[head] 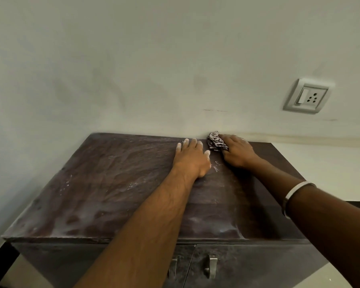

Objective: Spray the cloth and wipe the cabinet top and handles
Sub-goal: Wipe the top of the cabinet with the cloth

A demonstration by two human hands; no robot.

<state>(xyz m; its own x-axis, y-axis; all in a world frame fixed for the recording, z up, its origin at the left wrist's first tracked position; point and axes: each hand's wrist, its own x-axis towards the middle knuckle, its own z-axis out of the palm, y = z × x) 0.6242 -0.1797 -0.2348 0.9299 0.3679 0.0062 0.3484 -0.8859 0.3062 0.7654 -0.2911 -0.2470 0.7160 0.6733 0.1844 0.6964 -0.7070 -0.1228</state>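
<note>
- Two hands are seen on the dusty cabinet top, near its back edge by the wall.
- A patterned cloth is pressed to the cabinet top at that back edge, the right hand closed over it in a firm grip.
- The left hand is laid flat just beside the cloth, fingers spread, nothing held.
- Two metal handles are seen on the cabinet front below.
</note>
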